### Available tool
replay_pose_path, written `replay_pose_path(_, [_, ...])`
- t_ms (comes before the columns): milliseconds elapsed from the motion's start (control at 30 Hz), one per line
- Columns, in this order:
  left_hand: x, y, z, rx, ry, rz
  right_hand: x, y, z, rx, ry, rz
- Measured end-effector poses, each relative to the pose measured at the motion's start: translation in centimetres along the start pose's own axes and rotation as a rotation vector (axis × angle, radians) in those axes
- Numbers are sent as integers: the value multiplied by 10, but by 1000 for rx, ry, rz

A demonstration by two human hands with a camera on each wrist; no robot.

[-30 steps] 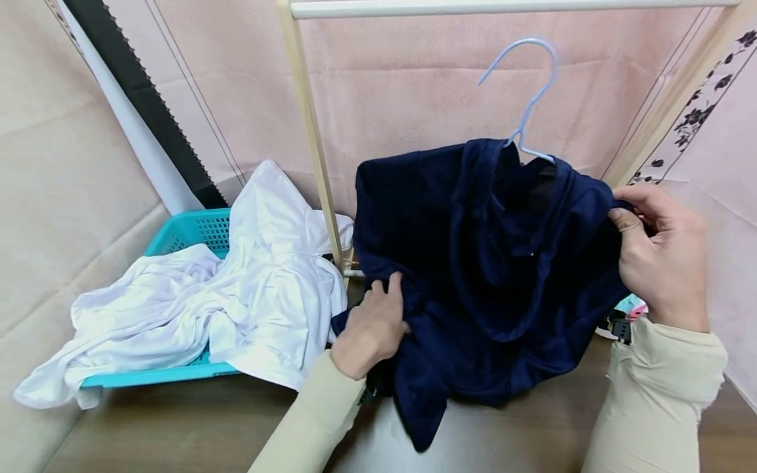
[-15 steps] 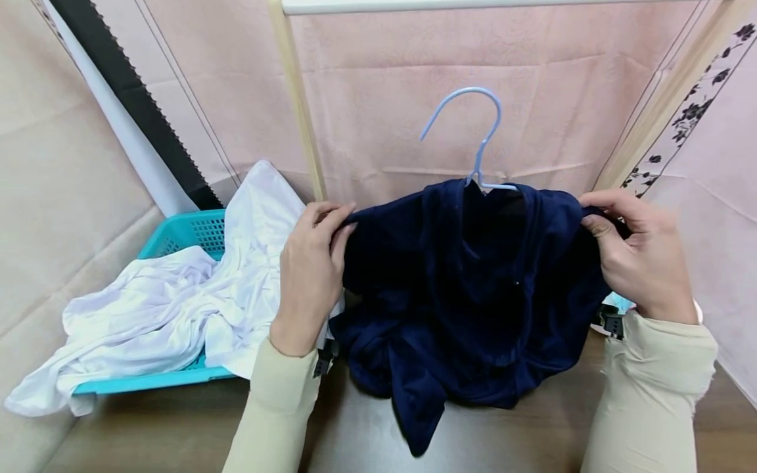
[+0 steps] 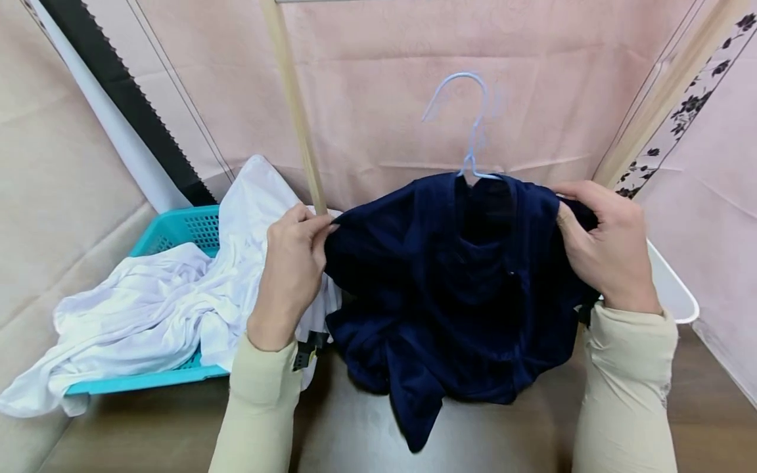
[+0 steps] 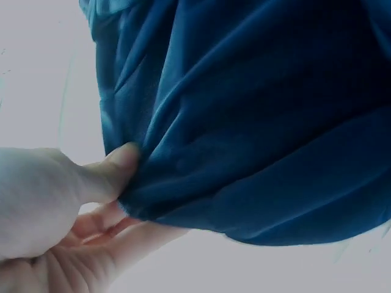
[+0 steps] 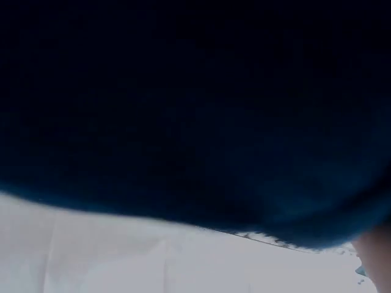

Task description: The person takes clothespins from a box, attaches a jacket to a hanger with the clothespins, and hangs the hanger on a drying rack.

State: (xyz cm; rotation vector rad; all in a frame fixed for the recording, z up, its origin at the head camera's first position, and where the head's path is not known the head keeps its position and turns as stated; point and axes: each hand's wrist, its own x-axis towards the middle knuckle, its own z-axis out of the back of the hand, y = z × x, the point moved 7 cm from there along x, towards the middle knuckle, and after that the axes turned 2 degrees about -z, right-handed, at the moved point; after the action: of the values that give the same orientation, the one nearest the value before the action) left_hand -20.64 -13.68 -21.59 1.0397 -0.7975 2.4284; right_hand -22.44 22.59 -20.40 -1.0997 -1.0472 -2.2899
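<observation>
A navy blue shirt [image 3: 384, 276] hangs between my two hands, with a light blue wire hanger [image 3: 478, 125] inside it; the hook sticks up through the neck opening. My left hand [image 3: 290, 269] pinches the shirt's left sleeve edge between thumb and fingers, as the left wrist view shows close up on the cloth [image 4: 232, 134]. On the other side my right hand [image 3: 612, 246] grips the right shoulder or sleeve, its thumb in front. Dark cloth [image 5: 183, 122] fills most of the right wrist view, hiding nearly all of that hand. The lower shirt is bunched above the table.
At left a teal basket [image 3: 148, 384] holds a white garment [image 3: 154, 309] that spills over its rim. Wooden rack posts [image 3: 298, 112] stand behind the shirt on both sides. A white tray edge [image 3: 674, 282] shows behind my right wrist. Brown tabletop [image 3: 148, 433] lies in front.
My left hand has gone from the shirt's lower left side up to its sleeve edge and pinched it. The shirt and hanger shifted left and lower, and my right hand moved left, keeping its grip.
</observation>
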Motion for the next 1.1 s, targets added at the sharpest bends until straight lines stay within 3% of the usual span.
replay_pose_path(133, [-3,5,-1,112,75,25,-1,-8,-4,-32,10,-17])
replay_pose_path(233, [-5,7,-2,182,80,39,-2,-13,-4,-34,14,-18])
replay_pose_path(433, [-4,5,5,184,-26,15,-4,-25,5,-33,28,-49])
replay_pose_path(567, [-4,6,13,161,-101,4,-12,-48,21,-107,83,-176])
replay_pose_path(700, [-5,10,19,152,-143,13,-23,-83,39,-243,178,-370])
replay_pose_path(767, [-6,12,21,154,-154,22,-29,-101,45,-320,248,-428])
replay_pose_path(1000, [-5,15,30,165,-180,31,-51,-157,49,-409,479,-493])
replay_pose_path(1100, [-4,14,31,163,-194,27,-63,-180,42,-422,617,-551])
